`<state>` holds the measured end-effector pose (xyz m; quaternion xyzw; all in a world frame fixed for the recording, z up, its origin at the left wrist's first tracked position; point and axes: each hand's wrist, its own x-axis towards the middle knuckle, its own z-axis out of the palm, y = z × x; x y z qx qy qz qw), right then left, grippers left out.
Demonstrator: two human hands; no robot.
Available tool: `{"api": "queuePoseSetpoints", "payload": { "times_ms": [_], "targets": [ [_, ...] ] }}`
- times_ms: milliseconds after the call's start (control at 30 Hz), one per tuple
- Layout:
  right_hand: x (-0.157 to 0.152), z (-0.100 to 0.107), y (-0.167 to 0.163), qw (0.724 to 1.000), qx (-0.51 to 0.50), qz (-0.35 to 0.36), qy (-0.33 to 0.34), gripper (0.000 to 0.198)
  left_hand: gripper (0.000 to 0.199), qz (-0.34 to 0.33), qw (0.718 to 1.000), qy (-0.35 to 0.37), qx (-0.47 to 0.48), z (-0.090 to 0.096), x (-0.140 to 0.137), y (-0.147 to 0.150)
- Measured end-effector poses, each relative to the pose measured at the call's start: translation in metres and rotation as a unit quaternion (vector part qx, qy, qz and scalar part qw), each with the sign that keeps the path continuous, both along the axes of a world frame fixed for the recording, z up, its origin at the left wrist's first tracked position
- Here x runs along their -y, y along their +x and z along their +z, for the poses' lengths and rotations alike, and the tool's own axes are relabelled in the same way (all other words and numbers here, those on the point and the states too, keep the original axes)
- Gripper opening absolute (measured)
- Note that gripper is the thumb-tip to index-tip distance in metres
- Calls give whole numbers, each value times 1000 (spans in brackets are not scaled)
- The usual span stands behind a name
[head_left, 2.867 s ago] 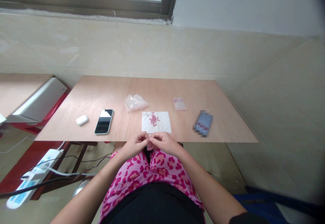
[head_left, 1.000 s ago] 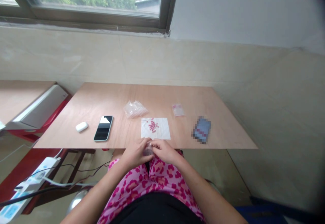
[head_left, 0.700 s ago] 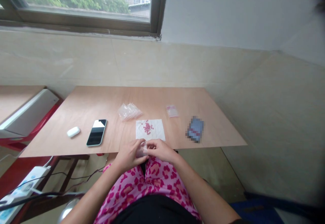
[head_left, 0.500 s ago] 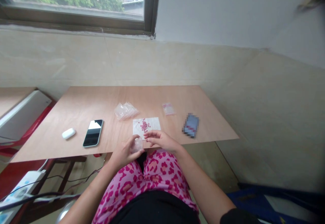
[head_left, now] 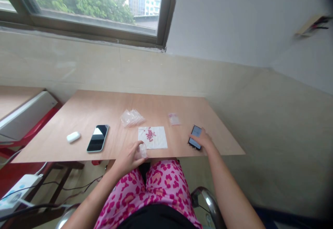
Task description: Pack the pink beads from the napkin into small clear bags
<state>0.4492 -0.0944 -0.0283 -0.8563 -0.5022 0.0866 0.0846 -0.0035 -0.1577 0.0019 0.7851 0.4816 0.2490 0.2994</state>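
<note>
My left hand [head_left: 132, 157] is closed around a small clear plastic bag [head_left: 142, 150] at the table's front edge. Just beyond it lies a white paper sheet [head_left: 160, 140] bearing a loose cluster of small pinkish-red beads [head_left: 150, 134]. Over to the right, my right hand [head_left: 205, 139] rests at a dark smartphone [head_left: 195, 144] with a lit screen. Its thumb stretches across the screen, and the other fingers extend along the phone's right edge, apart from the thumb. The phone lies on the table.
Several clear plastic bags [head_left: 132, 118] are piled behind the sheet, and another small bag [head_left: 174, 119] lies right of them. A second smartphone [head_left: 98, 138] and a white earbud case [head_left: 73, 137] are on the left. A power strip [head_left: 19, 191] with cables sits lower left.
My right hand has moved from beside the left hand, over the paper, rightward onto the smartphone. My left hand stays near the table edge with the bag. The view has shifted slightly.
</note>
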Motion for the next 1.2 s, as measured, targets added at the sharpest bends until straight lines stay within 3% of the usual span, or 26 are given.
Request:
{"api": "queuePoseSetpoints", "payload": {
  "times_ms": [100,333,400,467,533,600,667,700,767,900,1000,1100,1200],
  "targets": [
    [-12,-4,-10,1000,20,9,-22,101,60,3,1000,8,9,-1,-1,-3],
    [-12,0,-10,997,-2,74,1,92,62,-1,1000,13,13,-6,-7,-4],
    [-6,7,-18,997,1,59,43,87,62,-8,1000,18,7,-6,-8,-4],
    [3,17,-38,991,-4,47,127,77,61,-15,1000,23,3,-6,-8,-4],
    [13,28,-70,971,-102,96,192,59,60,-17,999,27,3,-6,-8,-3],
    [26,39,-113,928,-272,203,152,42,59,-17,999,32,5,-7,-8,0],
    [37,47,-157,847,-409,336,51,35,58,-21,999,39,8,-9,-7,3],
    [41,49,-177,806,-446,388,9,32,58,-25,999,43,9,-11,-6,4],
    [46,48,-210,758,-481,438,-31,26,55,-29,998,47,9,-15,-4,6],
    [41,36,-244,728,-514,448,-72,22,48,-30,999,40,1,-23,-3,8],
    [35,29,-250,720,-564,399,-65,14,41,-30,999,32,6,-26,-5,8],
    [34,27,-247,723,-577,375,-60,12,41,-19,999,27,-9,-27,-7,10],
    [35,25,-243,745,-507,423,-88,13,42,-13,999,29,-32,-29,-8,14]
  ]
}}
